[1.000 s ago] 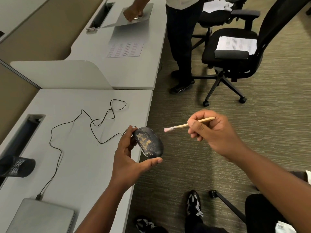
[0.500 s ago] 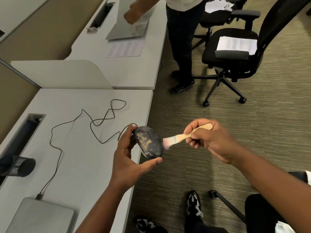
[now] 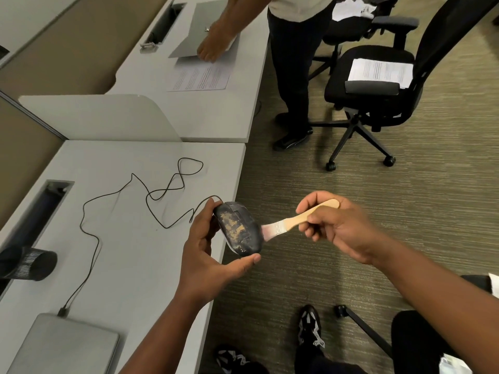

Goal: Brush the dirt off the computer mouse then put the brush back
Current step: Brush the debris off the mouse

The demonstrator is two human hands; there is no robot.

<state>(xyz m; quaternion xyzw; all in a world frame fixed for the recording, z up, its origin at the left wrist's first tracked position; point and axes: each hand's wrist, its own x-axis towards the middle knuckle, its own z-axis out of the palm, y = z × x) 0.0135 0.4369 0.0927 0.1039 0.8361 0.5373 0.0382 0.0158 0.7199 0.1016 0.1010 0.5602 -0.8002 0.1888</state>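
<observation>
brush [image 3: 294, 221] on mouse [image 3: 239, 229] — dirt-patched, hand-held

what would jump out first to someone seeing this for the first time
The eye lands mid-frame on a dark grey corded computer mouse smeared with tan dirt, gripped in the left hand just off the grey desk's edge. The right hand holds a small wooden-handled brush, its pale bristles touching the mouse's right side. Behind, a black office chair carries printed paper.
</observation>
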